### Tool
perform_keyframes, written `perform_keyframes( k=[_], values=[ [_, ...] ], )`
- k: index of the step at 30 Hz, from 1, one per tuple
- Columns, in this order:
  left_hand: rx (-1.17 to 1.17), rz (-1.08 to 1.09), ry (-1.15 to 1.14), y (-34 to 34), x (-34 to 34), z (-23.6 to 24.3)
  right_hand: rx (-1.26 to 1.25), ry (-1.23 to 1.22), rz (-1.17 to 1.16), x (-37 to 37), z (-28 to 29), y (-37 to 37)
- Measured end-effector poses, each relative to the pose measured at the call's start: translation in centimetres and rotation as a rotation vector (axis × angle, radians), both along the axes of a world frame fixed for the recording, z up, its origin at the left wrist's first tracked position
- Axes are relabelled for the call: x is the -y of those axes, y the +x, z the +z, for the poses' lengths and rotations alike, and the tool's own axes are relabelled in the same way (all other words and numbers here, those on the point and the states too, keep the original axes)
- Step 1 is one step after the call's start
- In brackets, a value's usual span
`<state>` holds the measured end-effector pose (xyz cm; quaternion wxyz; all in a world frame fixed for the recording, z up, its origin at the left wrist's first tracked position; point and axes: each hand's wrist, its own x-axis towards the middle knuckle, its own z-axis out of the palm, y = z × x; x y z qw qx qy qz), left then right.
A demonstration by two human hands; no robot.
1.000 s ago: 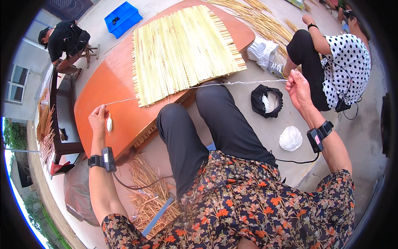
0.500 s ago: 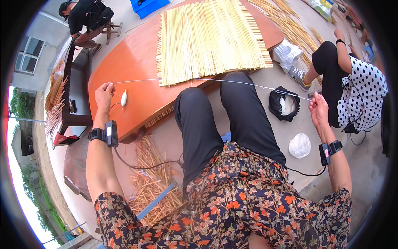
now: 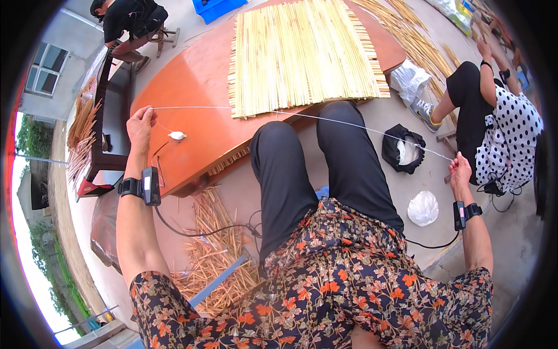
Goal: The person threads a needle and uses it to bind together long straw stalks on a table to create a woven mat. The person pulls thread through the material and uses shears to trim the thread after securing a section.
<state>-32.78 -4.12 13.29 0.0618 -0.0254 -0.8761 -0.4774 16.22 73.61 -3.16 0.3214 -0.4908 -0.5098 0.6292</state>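
A thin white string (image 3: 325,119) stretches taut between my two hands, across the near edge of a mat of straw-coloured stalks (image 3: 302,58). My left hand (image 3: 141,128) pinches one end above the orange-brown table (image 3: 180,96). From that hand a strand runs to a small white bobbin of thread (image 3: 176,136) on the tabletop. My right hand (image 3: 460,170) is closed on the other end, out to the right of my knees. The mat lies flat on the table, its stalks side by side, and the string meets it at its front edge.
Right of my knees sit a black bag (image 3: 402,148) with white contents and a round white bundle (image 3: 422,209). Loose stalks (image 3: 218,256) and a grey-blue strip (image 3: 218,282) lie on the floor. One person (image 3: 505,134) sits at right, another (image 3: 132,26) at far left.
My hands have spread farther apart, the left moving left and the right moving down and outward. The bobbin has shifted and turned on the tabletop. My view has swung slightly left.
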Motion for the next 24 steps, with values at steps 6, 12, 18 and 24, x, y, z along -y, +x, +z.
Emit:
perform_keyframes(
  k=[6,12,18,24],
  values=[
    [-0.032,-0.033,0.165,-0.2,-2.2,1.7,0.025,0.125,0.452,8.3,5.2,-2.8],
    [-0.138,-0.082,0.166,-2.7,-2.8,6.5,-0.007,0.09,1.096,20.5,12.0,-7.3],
    [-0.279,-0.07,0.053,-5.3,-2.2,16.1,-0.02,-0.05,1.254,24.4,13.3,-7.9],
    [-0.44,-0.03,-0.036,-7.6,0.2,26.9,-0.052,-0.112,1.269,26.1,11.7,-7.5]
  ],
)
